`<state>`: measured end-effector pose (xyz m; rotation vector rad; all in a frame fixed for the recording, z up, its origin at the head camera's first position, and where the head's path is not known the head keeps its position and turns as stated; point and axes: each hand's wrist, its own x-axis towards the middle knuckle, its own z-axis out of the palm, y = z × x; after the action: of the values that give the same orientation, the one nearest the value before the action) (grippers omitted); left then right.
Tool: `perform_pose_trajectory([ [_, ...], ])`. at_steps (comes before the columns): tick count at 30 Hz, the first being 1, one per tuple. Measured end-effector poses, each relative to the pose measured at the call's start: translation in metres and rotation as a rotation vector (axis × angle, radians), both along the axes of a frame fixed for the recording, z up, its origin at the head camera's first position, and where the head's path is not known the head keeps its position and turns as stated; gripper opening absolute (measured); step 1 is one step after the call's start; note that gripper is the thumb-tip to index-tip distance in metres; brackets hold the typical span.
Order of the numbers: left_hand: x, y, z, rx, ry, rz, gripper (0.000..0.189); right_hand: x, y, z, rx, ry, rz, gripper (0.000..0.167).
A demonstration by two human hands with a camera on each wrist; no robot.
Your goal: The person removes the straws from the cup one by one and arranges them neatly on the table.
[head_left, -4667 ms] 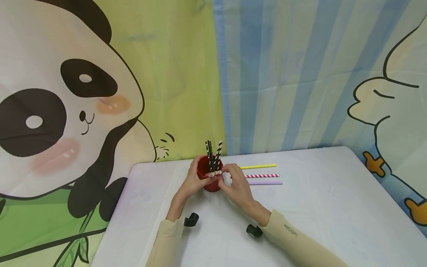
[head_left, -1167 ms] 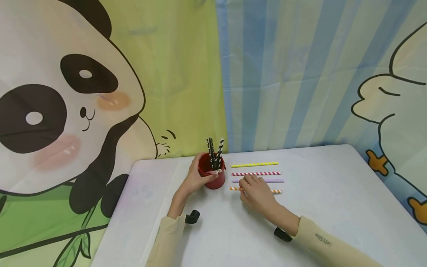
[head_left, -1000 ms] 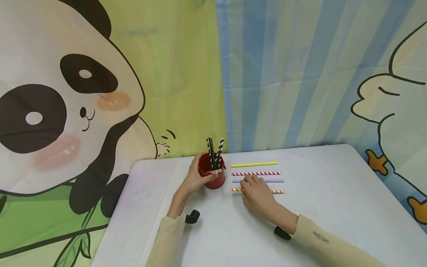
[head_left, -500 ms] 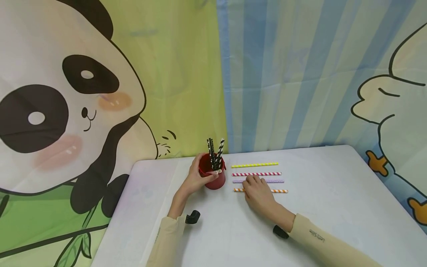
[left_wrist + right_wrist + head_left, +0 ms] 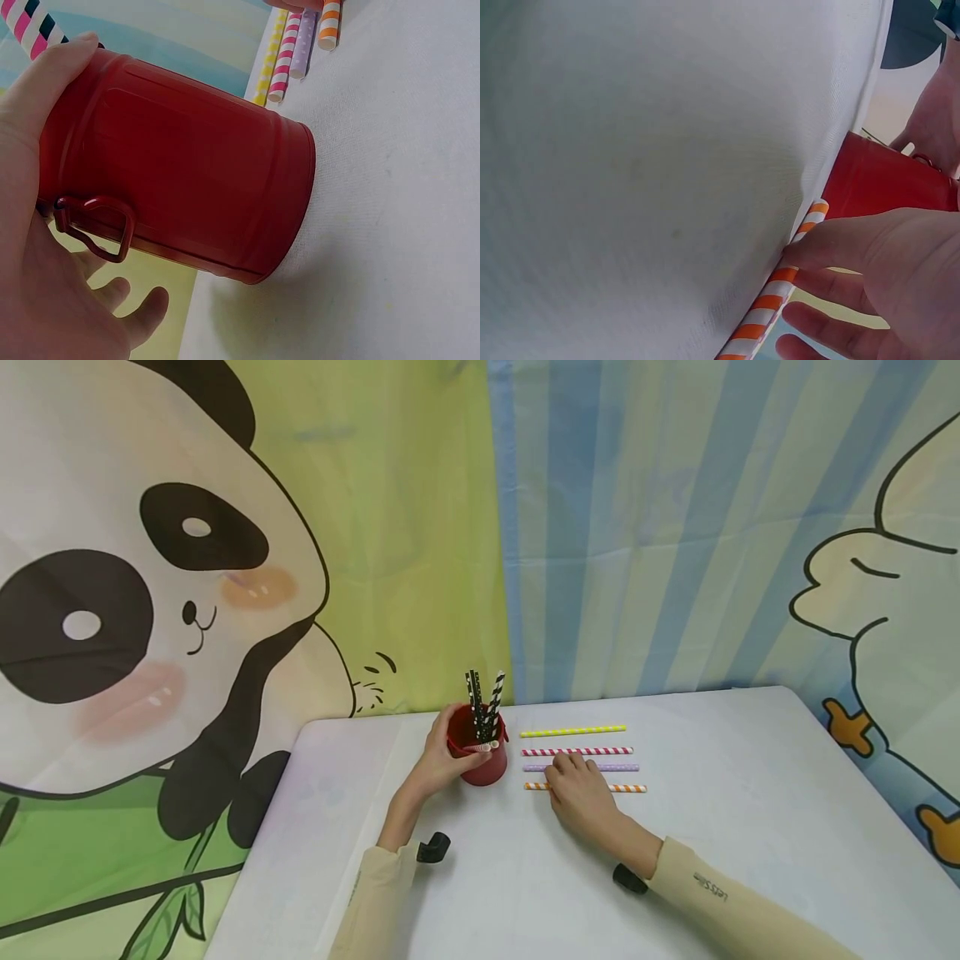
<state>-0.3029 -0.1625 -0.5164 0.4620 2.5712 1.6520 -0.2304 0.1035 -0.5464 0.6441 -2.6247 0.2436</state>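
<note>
1. Your left hand [image 5: 438, 766] grips the red bucket [image 5: 489, 771]: thumb at the near rim, other fingers spread around the left side.
2. Bucket's on the white table [image 5: 720, 835], left of the loose straws. Small handle on its wall, seen in the left wrist view.
3. Inside it: two black speckled straws [image 5: 475, 700] and a black-and-white striped straw [image 5: 497, 695], sticking up towards the far side. Pale straw ends show at the near rim, by your thumb.
4. Your right hand [image 5: 587, 799] pinches the orange-striped straw [image 5: 630, 789], thumb and fingers narrow around it, left of its middle. Straw lies flat, nearest of four in a row right of the bucket.
5. Beyond it, near to far: purple straw [image 5: 618, 767], red-striped straw [image 5: 577, 751], yellow straw [image 5: 573, 731]. All roughly parallel, apart.
6. Your right fingers overlap the purple one in the head view; can't tell if they touch it.
</note>
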Motion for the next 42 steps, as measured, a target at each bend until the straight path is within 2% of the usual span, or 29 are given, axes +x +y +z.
perform_pose_trajectory([
  [9,0.001,-0.002,0.000,-0.004,-0.014,0.009,0.090,-0.001,0.000,0.000,-0.021,0.031,0.012,0.013],
  [16,-0.001,-0.002,0.000,-0.004,0.000,0.003,0.089,-0.002,0.001,0.007,-0.093,-0.035,0.023,0.023],
  [21,0.000,-0.002,0.001,-0.006,-0.012,0.002,0.089,-0.003,0.000,0.012,-0.197,-0.124,0.033,0.025],
  [26,0.000,-0.001,0.000,-0.005,-0.013,-0.001,0.089,-0.004,-0.005,0.018,-0.365,-0.181,0.049,0.023],
  [32,-0.001,-0.001,-0.001,0.011,-0.006,-0.008,0.089,-0.007,-0.018,0.024,-0.546,-0.160,0.103,0.019],
  [42,0.000,-0.001,0.000,0.003,-0.001,-0.006,0.088,-0.009,-0.046,0.039,-0.706,-0.129,0.137,0.020],
])
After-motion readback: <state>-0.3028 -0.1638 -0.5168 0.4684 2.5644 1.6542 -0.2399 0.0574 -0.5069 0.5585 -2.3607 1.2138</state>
